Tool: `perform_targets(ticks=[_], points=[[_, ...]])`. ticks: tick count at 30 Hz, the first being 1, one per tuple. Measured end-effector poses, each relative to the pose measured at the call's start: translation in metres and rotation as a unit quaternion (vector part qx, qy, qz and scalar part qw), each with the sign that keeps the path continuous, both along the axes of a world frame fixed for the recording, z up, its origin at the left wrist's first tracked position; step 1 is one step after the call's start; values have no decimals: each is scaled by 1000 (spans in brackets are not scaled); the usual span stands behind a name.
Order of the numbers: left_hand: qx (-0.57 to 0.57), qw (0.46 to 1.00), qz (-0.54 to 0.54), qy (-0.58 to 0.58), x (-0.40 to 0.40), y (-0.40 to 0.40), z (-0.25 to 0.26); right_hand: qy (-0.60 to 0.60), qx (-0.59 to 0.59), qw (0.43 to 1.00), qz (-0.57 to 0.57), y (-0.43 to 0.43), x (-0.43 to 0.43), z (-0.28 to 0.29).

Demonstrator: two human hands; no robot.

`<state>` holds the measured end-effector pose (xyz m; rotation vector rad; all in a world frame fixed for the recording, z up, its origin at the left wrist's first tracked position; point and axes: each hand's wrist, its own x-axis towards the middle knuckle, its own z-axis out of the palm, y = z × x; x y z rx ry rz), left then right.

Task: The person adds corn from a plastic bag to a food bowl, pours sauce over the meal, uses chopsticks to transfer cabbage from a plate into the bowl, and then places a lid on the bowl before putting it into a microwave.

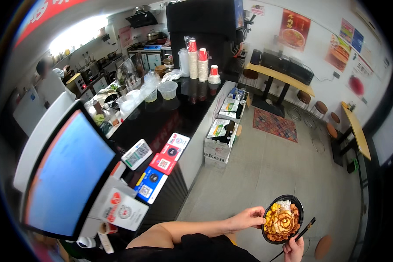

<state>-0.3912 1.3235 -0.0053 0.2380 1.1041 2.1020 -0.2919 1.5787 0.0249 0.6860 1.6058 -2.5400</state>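
My left hand [251, 217] pinches the left rim of a black bowl [266, 233] between thumb and fingers. In it lie white rice [285, 205], yellow corn kernels [275, 207], brown saucy pieces of food [275, 236] and a fried egg [284, 222] with a swirl of dark sauce. Dark chopsticks [304, 230] slant through my right hand [294, 249], which is at the bowl's lower right edge. Whether its hidden fingers also support the bowl, I cannot tell. The bowl is held above the grey floor.
Left of me stands a black counter [160, 116] with payment-code signs [163, 163], a large screen [70, 177], plastic tubs [167, 90] and stacked cups [203, 65]. Cartons [217, 144] line its side. Wooden tables [281, 77], stools [331, 130] and a rug [275, 125] lie ahead. A person [50, 82] stands in the kitchen.
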Motion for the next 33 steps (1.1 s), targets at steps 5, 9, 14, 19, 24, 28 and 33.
perform_targets(ticks=[5, 9, 14, 19, 24, 28, 33], points=[[-21, 998, 56, 13, -153, 60, -15, 6, 5, 999, 54, 64, -176, -17], [-90, 986, 138, 18, -274, 79, -9, -3, -19, 989, 146, 94, -340, -13], [-56, 966, 253, 6, -403, 92, -12, 34, -55, 964, 258, 120, -542, -51], [-78, 953, 292, 4, -553, 118, -34, 32, -64, 953, 295, 144, -721, -77], [-106, 964, 245, 1, -727, 149, -22, 1, -86, 969, 233, 182, -855, -76], [-102, 981, 156, 57, -877, 192, -20, 34, -111, 977, 178, 230, -962, -73], [-110, 989, 91, 45, -1026, 245, -33, 47, -117, 984, 123, 277, -1068, -92]])
